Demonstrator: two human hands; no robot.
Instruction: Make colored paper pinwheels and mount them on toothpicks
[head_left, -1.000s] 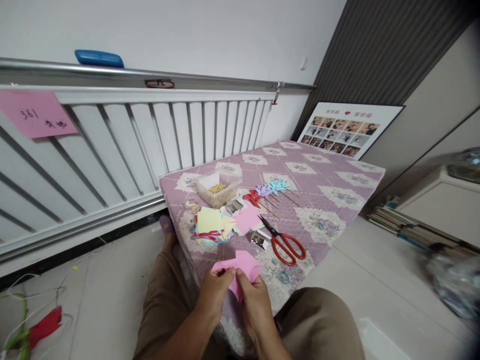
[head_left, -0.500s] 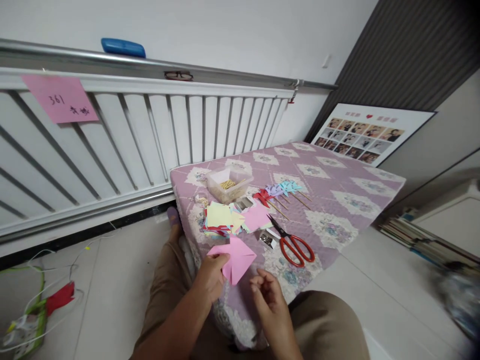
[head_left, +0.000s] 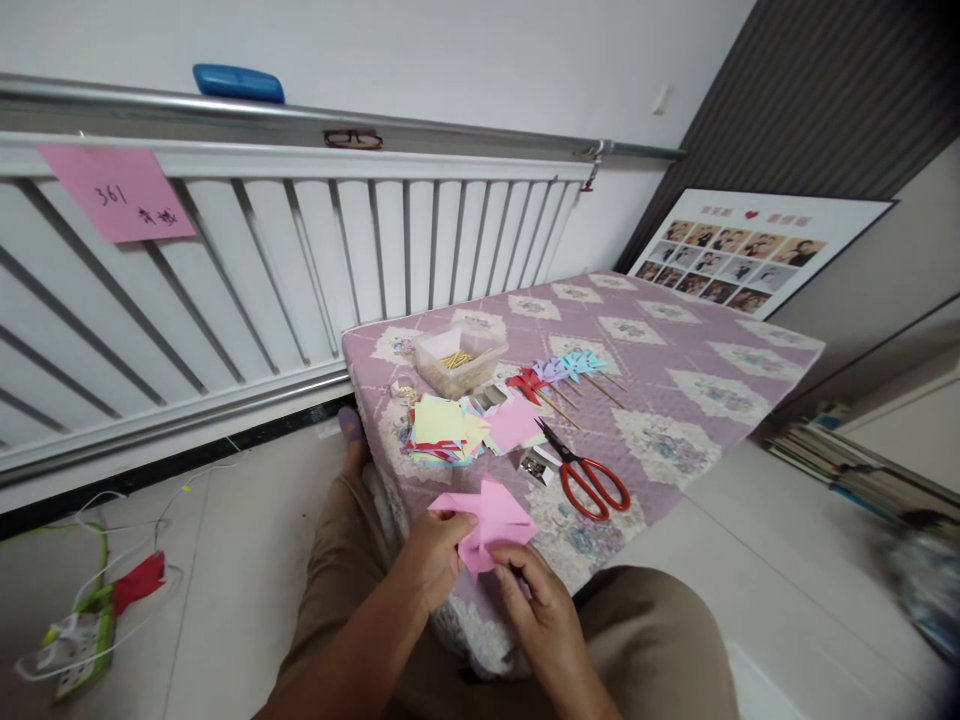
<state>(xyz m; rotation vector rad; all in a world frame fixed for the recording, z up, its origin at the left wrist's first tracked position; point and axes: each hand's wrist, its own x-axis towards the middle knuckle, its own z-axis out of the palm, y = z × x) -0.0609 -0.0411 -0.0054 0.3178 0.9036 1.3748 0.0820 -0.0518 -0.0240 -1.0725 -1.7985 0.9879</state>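
Both my hands hold a folded pink paper piece (head_left: 489, 517) just above the near edge of the purple quilted table (head_left: 675, 360). My left hand (head_left: 433, 555) pinches its left side; my right hand (head_left: 536, 598) grips its lower right corner. Behind it lie a stack of coloured paper squares (head_left: 444, 430), a loose pink square (head_left: 514, 424), red-handled scissors (head_left: 585, 472) and a small box of pins (head_left: 534, 465). Finished paper pinwheels on sticks (head_left: 555, 375) lie further back next to a clear tub of sticks (head_left: 459, 360).
A white radiator (head_left: 300, 270) runs along the wall at left, with a pink note (head_left: 116, 192), a blue case (head_left: 238, 83) and glasses (head_left: 352, 139) on top. A photo board (head_left: 742, 255) leans at the back right. Cables and a red scrap (head_left: 139, 580) lie on the floor.
My right hand, which had let go of the pink paper half a second ago, has come back and taken hold of it. The paper now sits a little lower and to the right.
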